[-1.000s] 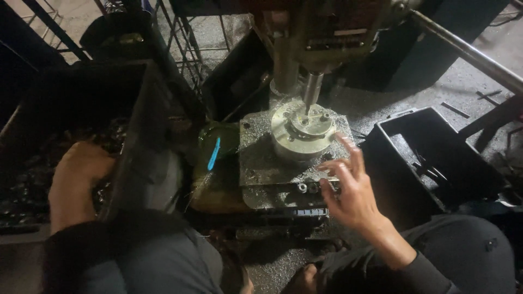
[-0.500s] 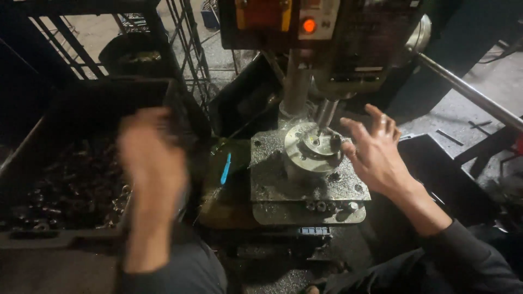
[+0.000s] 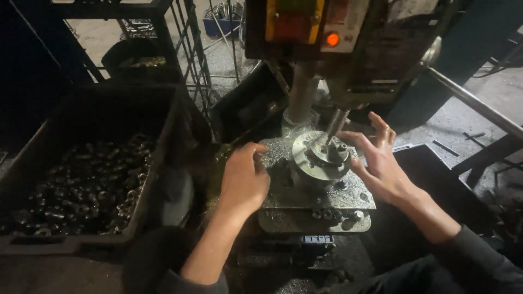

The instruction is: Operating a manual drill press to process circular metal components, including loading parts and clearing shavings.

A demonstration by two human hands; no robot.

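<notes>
Beside drill table [image 3: 348,201], left hand [image 3: 243,179] curled, right hand [image 3: 379,161] spread by chuck [image 3: 320,158].

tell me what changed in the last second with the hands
The left hand left the crate of small metal parts and came across to the drill press table, fingers curled shut. The right hand rose from the table's front edge to beside the round fixture, fingers spread. Crate and fixture stayed put.

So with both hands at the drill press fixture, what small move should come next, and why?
Probably ease the left hand toward the round fixture: it rests curled at the table plate's edge, while the right hand hangs open beside the fixture under the spindle.
</notes>
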